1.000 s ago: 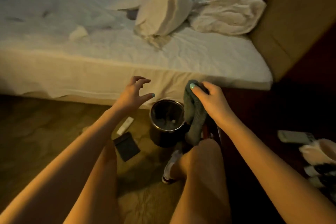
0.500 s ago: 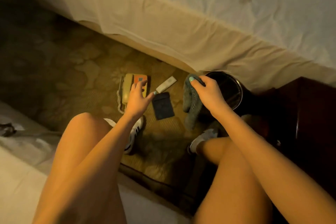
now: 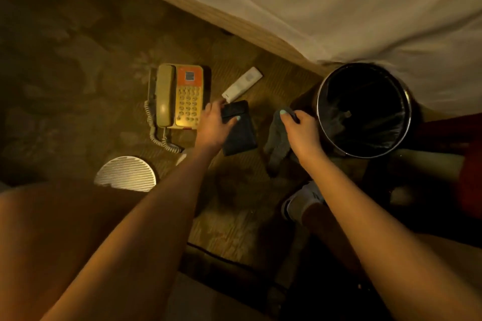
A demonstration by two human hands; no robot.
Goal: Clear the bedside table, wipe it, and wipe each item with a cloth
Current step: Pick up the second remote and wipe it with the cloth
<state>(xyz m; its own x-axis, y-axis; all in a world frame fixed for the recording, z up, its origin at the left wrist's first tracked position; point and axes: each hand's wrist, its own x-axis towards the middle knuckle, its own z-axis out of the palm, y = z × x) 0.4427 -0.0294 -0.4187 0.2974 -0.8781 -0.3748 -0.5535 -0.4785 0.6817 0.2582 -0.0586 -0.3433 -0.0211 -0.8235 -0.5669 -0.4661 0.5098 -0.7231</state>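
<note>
Cloth (image 3: 277, 138) beside black-lined bin (image 3: 378, 128)

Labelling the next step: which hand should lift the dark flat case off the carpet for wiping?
Left. The left hand grips the dark case at its upper end, thumb across it. The right hand pinches the grey cloth, so it probably suits wiping.

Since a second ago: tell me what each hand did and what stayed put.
The left hand came down from hovering open and took hold of the dark case, thumb across its top. The right hand still grips the grey cloth beside the bin. The phone, remote and bin lie where they were half a second ago.
</note>
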